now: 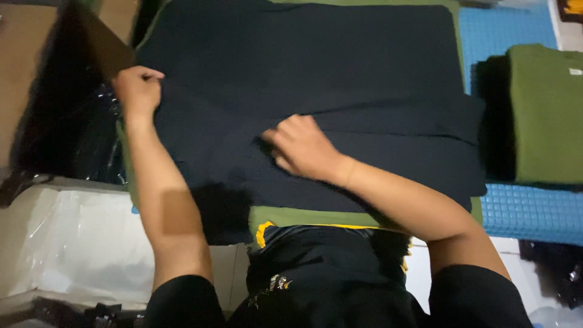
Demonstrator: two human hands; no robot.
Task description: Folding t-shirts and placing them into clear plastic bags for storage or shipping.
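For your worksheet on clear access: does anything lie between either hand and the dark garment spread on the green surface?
Nothing visible does. The left hand already pinches the dark garment at its left edge, and the right hand presses flat on a fold near its middle. The folded green stack sits apart at the right.

Bare forearms, short black sleeves, black shirt with yellow trim

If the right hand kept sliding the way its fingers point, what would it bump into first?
The right hand points left across the dark navy garment. It would probably meet only more of that cloth, then the left hand near the garment's left edge, though the line is approximate.
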